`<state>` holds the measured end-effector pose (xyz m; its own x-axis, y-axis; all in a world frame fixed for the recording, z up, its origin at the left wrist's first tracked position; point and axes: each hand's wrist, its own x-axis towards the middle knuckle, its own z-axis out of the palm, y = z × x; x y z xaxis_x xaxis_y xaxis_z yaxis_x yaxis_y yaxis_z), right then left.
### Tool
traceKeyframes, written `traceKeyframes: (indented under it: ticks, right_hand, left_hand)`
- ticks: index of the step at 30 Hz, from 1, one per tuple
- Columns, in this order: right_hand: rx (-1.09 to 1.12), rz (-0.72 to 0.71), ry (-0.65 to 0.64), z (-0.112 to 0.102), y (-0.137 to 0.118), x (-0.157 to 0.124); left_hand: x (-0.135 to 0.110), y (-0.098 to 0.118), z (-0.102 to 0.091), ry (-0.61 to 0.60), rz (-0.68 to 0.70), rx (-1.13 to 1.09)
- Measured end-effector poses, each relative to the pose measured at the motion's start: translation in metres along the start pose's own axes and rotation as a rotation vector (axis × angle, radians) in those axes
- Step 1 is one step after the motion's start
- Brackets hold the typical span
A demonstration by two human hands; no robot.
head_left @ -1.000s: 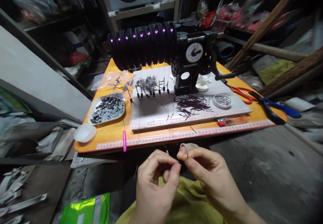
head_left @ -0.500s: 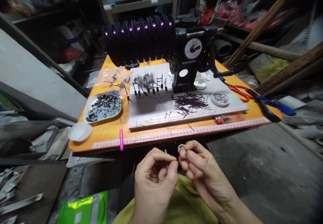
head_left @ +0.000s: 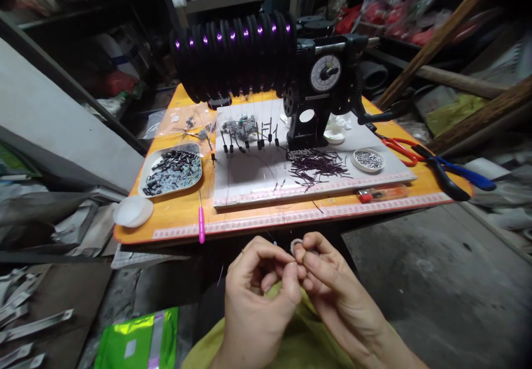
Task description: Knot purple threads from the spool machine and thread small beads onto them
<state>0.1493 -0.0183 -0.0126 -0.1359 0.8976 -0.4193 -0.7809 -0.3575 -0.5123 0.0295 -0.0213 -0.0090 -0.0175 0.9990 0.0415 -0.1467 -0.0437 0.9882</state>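
My left hand [head_left: 261, 297] is closed in a pinch, thumb against forefinger, above my lap. What lies in that pinch is too small to make out. Close beside it, my right hand [head_left: 332, 286] is also pinched, its fingertips meeting those of the left. A small pale loop [head_left: 296, 244] shows by the right forefinger; I cannot tell whether it is held or worn. Beyond the hands, a black winding machine with spools of purple line [head_left: 233, 59] stands on the table. Short lines with small black pieces [head_left: 260, 144] hang from the spools.
A tray of small dark and grey parts [head_left: 172, 169] sits left, near a white lid [head_left: 133, 211] and pink-handled tool [head_left: 201, 225]. Purple-black sticks [head_left: 318, 167], a dish of silver bits [head_left: 368, 160], a cutter [head_left: 382, 193] and pliers [head_left: 446, 175] lie right. A green packet [head_left: 137, 340] is below.
My left hand has moved slightly right, and its fingertips now meet those of my right hand. The view has shifted a little.
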Motion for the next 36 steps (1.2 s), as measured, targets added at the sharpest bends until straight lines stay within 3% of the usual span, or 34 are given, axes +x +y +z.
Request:
traceKeyframes:
  ticks: [7, 24, 36]
  right_hand:
    - [-0.033, -0.001, -0.072, -0.004, 0.002, 0.001]
    - [-0.084, 0.002, -0.066, -0.006, 0.000, 0.001]
    - [-0.270, -0.072, -0.109, -0.006, -0.007, -0.001]
  left_hand:
    - [0.006, 0.010, -0.002, -0.076, -0.057, 0.196]
    - [0.007, 0.015, -0.003, -0.117, -0.121, 0.214]
    - [0.004, 0.011, -0.009, -0.177, -0.132, 0.243]
